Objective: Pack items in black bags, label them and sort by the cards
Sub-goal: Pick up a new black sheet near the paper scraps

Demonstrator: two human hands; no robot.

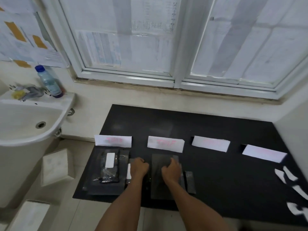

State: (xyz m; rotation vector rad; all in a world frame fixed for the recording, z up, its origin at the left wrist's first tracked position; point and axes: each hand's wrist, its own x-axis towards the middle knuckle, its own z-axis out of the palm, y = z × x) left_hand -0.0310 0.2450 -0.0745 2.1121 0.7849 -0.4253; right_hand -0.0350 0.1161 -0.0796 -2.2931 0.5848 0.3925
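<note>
Both fists curl, left hand (139, 166) and right hand (171, 170) pinching the bag (158, 185) (thin, limp, slick), best held by its edges.

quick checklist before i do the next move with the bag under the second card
1. Four cards set out in a row, from the first card to the fourth card: ok.
2. Card writing readable: cannot tell, the red text is blurred.
3. Left hand and right hand both on the black bag below the second card: ok.
4. Label on this bag: cannot tell, no white label shows on it.
5. Bag under the first card carries a white label: ok.
6. Spare white labels within reach at the right edge of the black mat: ok.
</note>
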